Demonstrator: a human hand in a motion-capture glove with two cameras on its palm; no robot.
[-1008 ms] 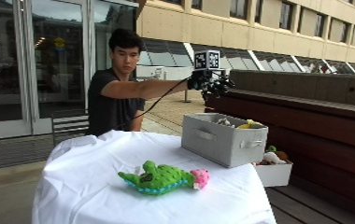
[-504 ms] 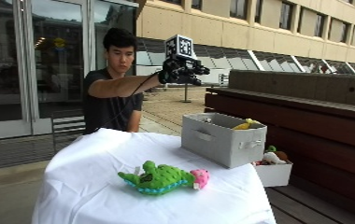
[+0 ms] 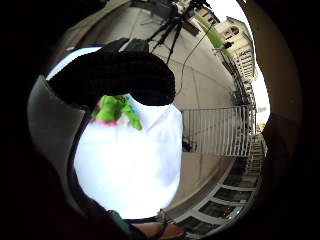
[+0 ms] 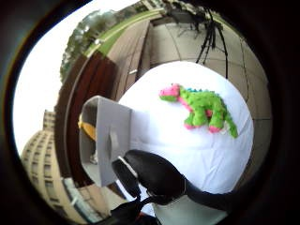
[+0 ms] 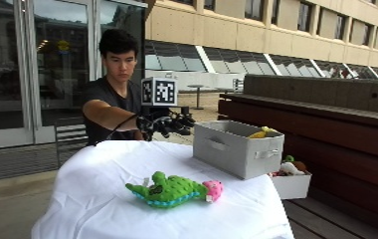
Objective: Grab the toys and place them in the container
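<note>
Empty and loosely spread, our gloved right hand hovers mid-frame over the white table. Green dinosaur toy lies at lower centre; grey container sits right of the hand.

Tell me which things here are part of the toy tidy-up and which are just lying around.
Part of the job: green dinosaur toy on the table; grey container, a yellow toy showing inside; gloved right hand.

Just around: white box of toys on the bench; white tablecloth.
</note>
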